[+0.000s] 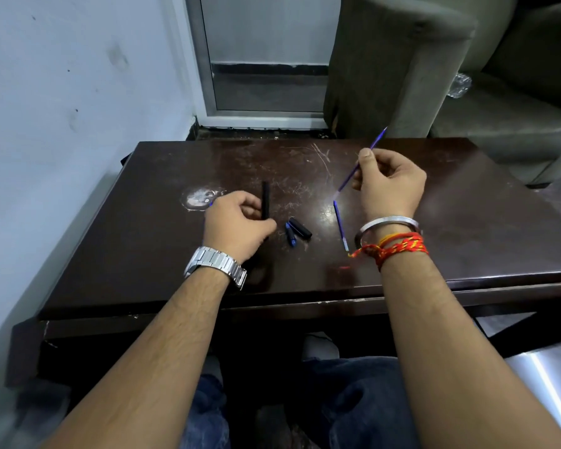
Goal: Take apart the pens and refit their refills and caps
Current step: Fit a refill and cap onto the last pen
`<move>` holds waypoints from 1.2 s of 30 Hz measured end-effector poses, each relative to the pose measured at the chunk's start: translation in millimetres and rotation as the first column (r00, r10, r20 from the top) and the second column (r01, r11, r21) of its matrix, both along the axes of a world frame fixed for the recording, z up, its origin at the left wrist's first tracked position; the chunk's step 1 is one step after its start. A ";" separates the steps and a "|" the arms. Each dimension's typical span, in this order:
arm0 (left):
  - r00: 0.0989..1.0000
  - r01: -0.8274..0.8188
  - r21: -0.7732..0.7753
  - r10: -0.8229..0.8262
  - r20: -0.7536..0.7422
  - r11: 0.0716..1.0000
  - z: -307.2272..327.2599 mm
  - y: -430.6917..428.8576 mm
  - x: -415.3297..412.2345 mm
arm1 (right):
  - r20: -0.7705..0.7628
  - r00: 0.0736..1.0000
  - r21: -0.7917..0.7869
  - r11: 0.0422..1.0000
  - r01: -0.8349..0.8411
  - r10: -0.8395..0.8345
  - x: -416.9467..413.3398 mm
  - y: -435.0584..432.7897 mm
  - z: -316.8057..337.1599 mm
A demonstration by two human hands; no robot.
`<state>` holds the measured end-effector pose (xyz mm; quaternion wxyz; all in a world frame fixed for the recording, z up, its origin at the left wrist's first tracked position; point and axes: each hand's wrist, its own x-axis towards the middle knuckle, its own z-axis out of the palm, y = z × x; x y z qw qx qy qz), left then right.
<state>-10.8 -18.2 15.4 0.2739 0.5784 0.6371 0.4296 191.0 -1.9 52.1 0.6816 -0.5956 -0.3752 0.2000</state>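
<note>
My left hand [237,226] is closed around a black pen barrel [265,197], which sticks up and away from the fingers just above the dark table [175,254]. Raised over the table, my right hand [387,183] pinches a thin blue refill [378,139] between thumb and fingers, tip slanting up to the right. A second blue refill [340,223] lies flat on the table below the right hand. Between the hands lie a black cap [300,227] and a small blue-and-black pen piece [290,234], side by side.
A white worn patch [200,197] marks the table left of my left hand. A wall runs along the left edge. Grey sofa arm [399,59] stands behind the table's far right, a glass door [266,53] behind the middle. My knees are under the front edge.
</note>
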 end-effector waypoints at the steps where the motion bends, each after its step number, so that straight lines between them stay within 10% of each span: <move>1: 0.998 -0.033 0.008 0.032 0.054 0.999 0.4 0.5 0.2 | 0.139 0.990 -0.099 0.994 0.036 -0.022 5.1 -0.9 -2.6; 5: 0.988 -0.094 0.010 0.092 0.123 0.996 -1.2 2.3 -0.3 | 0.440 0.890 -0.416 0.905 0.088 0.116 11.5 -6.6 -13.9; 12: 0.987 -0.111 -0.037 0.114 0.114 0.993 -4.6 4.8 -0.6 | 0.476 0.840 -0.667 0.730 0.151 0.262 18.4 3.5 -28.5; 27: 0.981 -0.159 -0.060 0.164 0.102 0.985 -2.4 8.6 -10.8 | 0.513 0.817 -0.669 0.718 0.189 0.263 19.6 6.3 -37.9; 36: 0.933 -0.341 -0.234 0.298 -0.201 0.910 1.0 16.8 -49.5 | 0.522 0.821 -0.505 0.859 0.079 0.231 -7.7 -0.9 -23.7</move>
